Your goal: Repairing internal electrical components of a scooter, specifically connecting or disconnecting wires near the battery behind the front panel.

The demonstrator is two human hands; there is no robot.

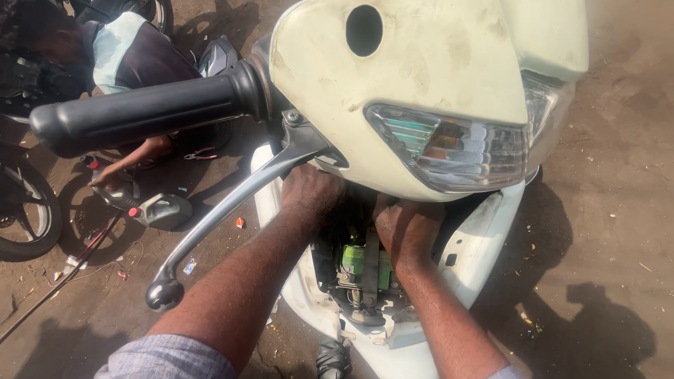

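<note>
The head camera looks down over the front of a cream-white scooter (435, 63), past its black handlebar grip (140, 112) and silver brake lever (232, 203). Below the headlight (456, 144) the front panel is already off, or open, so the inner compartment lies exposed. In it sits a green battery (353, 261), crossed by a dark strap (371, 263), with wires and connectors beneath it.

Both of the person's hands reach up into the dark gap under the headlight, just above the battery. The left hand (312, 193) is pushed in with its knuckles showing and its fingers hidden inside the bodywork; whether it grips anything cannot be told. The right hand (407, 231) is curled, its fingers bent down behind the upper edge of the battery, touching or nearly touching it; what it holds, if anything, is also hidden.

Judging from this, the opening-up is done and the work inside the compartment is under way, while the battery is still seated and strapped in place, and the cover is not back on.

To the left, on the dirt ground (611, 210), another person (133, 56) crouches with one hand (109, 175) on a dark plastic oil can (165, 209). A motorcycle wheel (24, 210) stands at the far left edge.
</note>
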